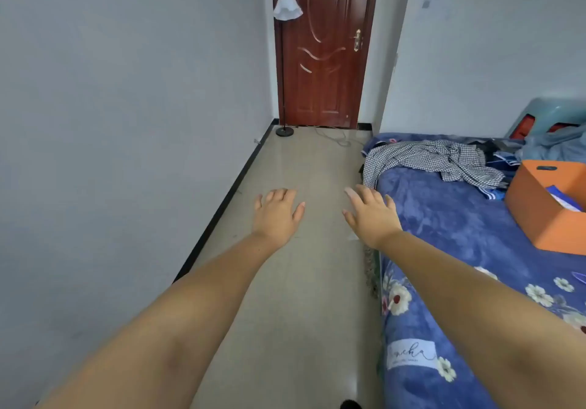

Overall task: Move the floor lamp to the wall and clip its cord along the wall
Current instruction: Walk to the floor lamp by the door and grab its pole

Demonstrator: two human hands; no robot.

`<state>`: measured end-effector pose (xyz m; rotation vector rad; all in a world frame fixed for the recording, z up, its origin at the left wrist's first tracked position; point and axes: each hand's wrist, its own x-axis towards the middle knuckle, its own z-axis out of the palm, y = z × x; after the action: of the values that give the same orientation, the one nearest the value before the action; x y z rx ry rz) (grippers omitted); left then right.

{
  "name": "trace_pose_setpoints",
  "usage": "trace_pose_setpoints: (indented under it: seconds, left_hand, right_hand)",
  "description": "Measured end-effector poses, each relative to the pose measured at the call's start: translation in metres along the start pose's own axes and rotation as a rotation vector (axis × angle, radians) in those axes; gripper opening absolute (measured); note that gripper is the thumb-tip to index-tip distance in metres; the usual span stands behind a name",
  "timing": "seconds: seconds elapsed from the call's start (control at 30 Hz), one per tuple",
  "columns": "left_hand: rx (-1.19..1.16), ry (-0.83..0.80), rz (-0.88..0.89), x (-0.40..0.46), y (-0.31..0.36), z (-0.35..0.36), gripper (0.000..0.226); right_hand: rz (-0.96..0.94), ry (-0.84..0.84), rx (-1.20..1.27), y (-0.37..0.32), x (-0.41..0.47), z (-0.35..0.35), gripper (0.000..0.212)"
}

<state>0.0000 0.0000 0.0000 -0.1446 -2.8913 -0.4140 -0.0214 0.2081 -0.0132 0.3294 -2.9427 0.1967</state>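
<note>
**Empty hands held out down the room, lamp at the far door**

Both bare forearms stretch forward from the bottom of the view, over a pale tiled floor [295, 282]. At their ends, the left hand [277, 213] and the right hand [369, 212] hang palm-down with fingers spread apart, gripping nothing and touching nothing. The two hands sit side by side, a gap of floor between them; the right one hovers just at the edge of the bed [450, 224].

That bed fills the right side, covered in a blue flowered blanket with a pale label near its foot. On it rests an orange box [545, 215], open at the top, and further along lies a crumpled black-and-white checked cloth [434, 158] that drapes over the bed's near corner.

Along the left runs a plain pale wall [111, 123] with a dark skirting strip at its base.

At the far end stands a dark red-brown door [323, 44] with a brass handle. Just in front of its left edge, near the corner with the left wall, the floor lamp [284, 69] stands upright: white bell-shaped shade on top, thin dark pole, round dark base on the tiles. Its cord [336, 137] trails loose across the floor to the right of the base, lying in a slack loop before the door, not fixed to any wall.
</note>
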Motion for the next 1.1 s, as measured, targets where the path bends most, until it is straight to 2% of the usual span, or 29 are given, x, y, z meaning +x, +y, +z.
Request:
trace_pose_setpoints:
  seconds: [0.1, 0.23, 0.4, 0.53, 0.73, 0.93, 1.1]
  left_hand:
    - [0.007, 0.004, 0.004, 0.044, 0.005, 0.023, 0.043]
    - [0.008, -0.015, 0.03, 0.119, 0.017, 0.052, 0.042]
    - [-0.076, 0.003, -0.069, 0.216, 0.035, 0.078, 0.043]
    - [-0.102, 0.003, -0.113, 0.28, 0.036, 0.094, 0.045]
    - [-0.12, 0.022, -0.188, 0.4, 0.0, 0.126, 0.045]
    - [-0.091, 0.062, -0.167, 0.559, -0.054, 0.142, 0.044]
    - [-0.079, 0.041, -0.147, 0.687, -0.076, 0.149, 0.044]
  right_hand:
    - [-0.043, -0.017, -0.032, 0.024, 0.04, 0.016, 0.052]
    - [-0.075, -0.071, 0.043, 0.062, 0.109, 0.027, 0.051]
    - [-0.127, -0.128, 0.077, 0.115, 0.2, 0.03, 0.051]
    - [-0.088, -0.169, 0.104, 0.146, 0.266, 0.038, 0.05]
    - [-0.132, -0.215, 0.068, 0.167, 0.391, 0.071, 0.052]
    - [-0.153, -0.219, 0.058, 0.172, 0.554, 0.093, 0.052]
    - [-0.099, -0.202, 0.1, 0.189, 0.677, 0.102, 0.051]
